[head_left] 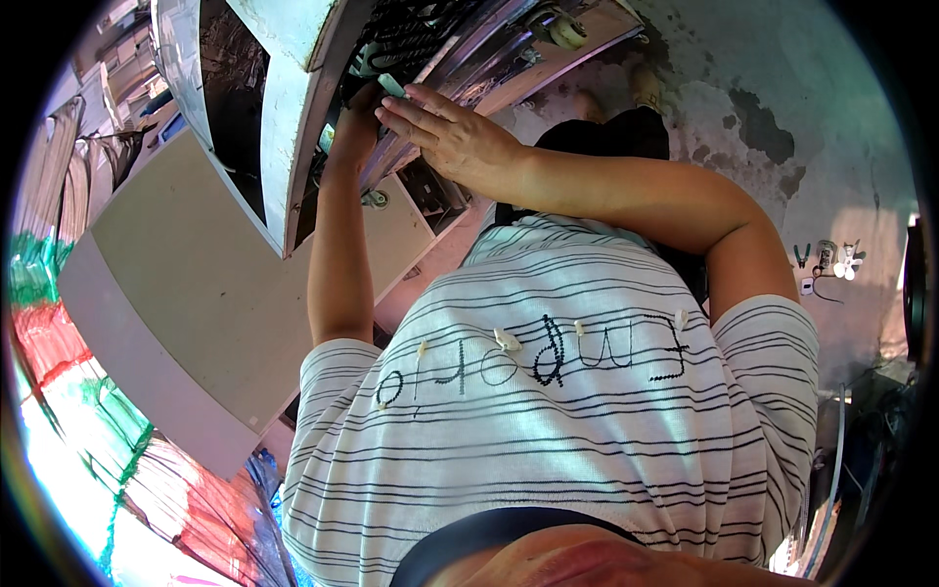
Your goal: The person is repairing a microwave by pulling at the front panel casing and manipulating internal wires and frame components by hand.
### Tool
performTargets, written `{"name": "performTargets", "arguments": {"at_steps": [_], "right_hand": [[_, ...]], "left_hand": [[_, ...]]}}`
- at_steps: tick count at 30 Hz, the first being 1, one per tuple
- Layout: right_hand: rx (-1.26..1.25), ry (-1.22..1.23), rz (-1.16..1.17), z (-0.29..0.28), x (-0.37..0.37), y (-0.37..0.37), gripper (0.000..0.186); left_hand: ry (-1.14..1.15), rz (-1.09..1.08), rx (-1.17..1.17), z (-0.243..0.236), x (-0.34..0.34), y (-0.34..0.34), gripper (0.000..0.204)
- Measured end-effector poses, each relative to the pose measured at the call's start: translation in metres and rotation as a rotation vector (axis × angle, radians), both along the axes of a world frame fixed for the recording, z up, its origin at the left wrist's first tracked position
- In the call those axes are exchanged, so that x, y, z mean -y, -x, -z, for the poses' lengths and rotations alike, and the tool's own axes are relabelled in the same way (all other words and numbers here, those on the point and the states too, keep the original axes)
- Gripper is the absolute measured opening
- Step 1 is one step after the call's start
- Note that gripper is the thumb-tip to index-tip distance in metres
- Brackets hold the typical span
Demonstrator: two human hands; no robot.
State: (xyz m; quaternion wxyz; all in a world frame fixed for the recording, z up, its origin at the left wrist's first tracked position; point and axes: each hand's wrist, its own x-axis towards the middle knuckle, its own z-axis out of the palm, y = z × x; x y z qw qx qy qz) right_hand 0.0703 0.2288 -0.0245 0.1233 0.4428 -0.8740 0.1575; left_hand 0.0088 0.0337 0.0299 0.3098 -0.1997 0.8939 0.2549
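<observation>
My left hand [361,117] reaches in beside the edge of a white metal panel [293,127], close to a dark grille [401,44]. It lies in shadow and its fingers are mostly hidden. My right hand [458,142] is next to it, palm down, with the fingers stretched out and slightly apart. Just past the right fingertips a small pale green flat piece [391,85] sticks up between the two hands. I cannot tell which hand, if either, supports it. Long metal rails [465,49] run beyond the right hand.
A wide beige board [186,245] spreads out on the left. A round roll [559,29] sits at the rails' far end, and a small ring-shaped item [375,199] lies near my left forearm. Pliers [802,256] and a white object [847,258] rest on the concrete floor at right.
</observation>
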Motion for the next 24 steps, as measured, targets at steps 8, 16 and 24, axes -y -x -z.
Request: {"name": "performTargets", "arguments": {"at_steps": [8, 16, 24], "right_hand": [[-0.004, 0.023, 0.019, 0.002, 0.003, -0.001, 0.022], [0.027, -0.003, -0.007, 0.0, 0.0, -0.001, 0.02], [0.004, 0.007, 0.01, 0.005, 0.006, -0.002, 0.023]], "left_hand": [[-0.001, -0.065, 0.02, 0.001, 0.004, -0.001, 0.041], [0.008, -0.109, 0.06, -0.012, -0.015, 0.0, 0.045], [-0.099, -0.085, -0.053, -0.002, -0.006, -0.001, 0.031]]}}
